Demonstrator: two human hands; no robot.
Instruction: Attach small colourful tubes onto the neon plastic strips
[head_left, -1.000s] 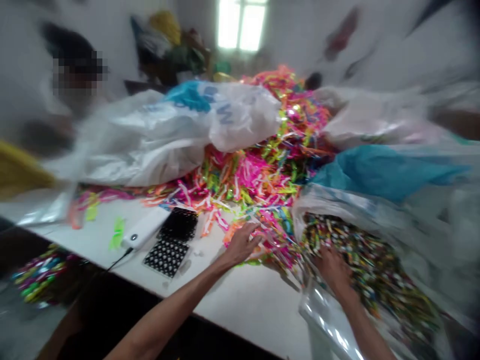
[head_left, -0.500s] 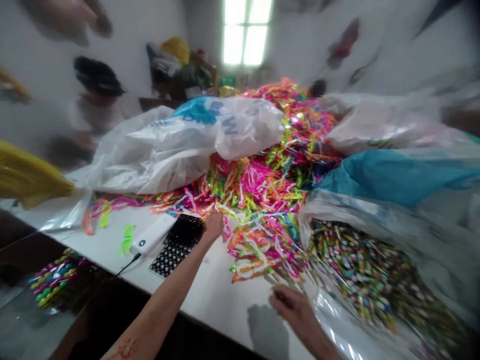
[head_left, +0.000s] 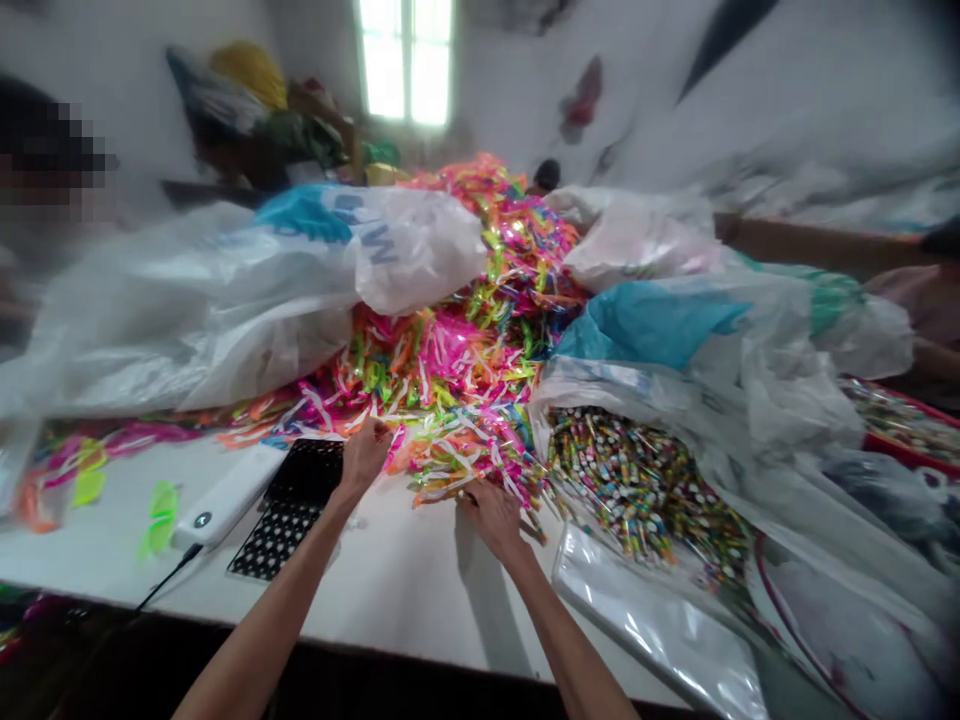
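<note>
My left hand (head_left: 366, 455) is closed at the near edge of a heap of bright plastic pieces with white strips (head_left: 457, 345), close to a pink piece. What its fingers pinch, if anything, is hidden. My right hand (head_left: 491, 512) has its curled fingers at the front of a smaller spread of these pieces (head_left: 469, 450); I cannot make out what is in them. Beside my left wrist lie a dark flat phone-like thing (head_left: 306, 472) and a black panel with white dots (head_left: 274, 540). A white device with a round display (head_left: 229, 495) and a cable lies left of them.
Green plastic glasses (head_left: 160, 518) lie on the white table (head_left: 405, 590). A large white bag (head_left: 420, 245) covers the heap's left. At right, small striped sticks (head_left: 630, 480) spill from an open bag (head_left: 697, 400), behind clear plastic sleeves (head_left: 652, 620). People sit at both sides.
My right hand has moved forward from the bare tabletop to the front of the plastic pieces. My left hand stays at the heap's edge. The view has turned right.
</note>
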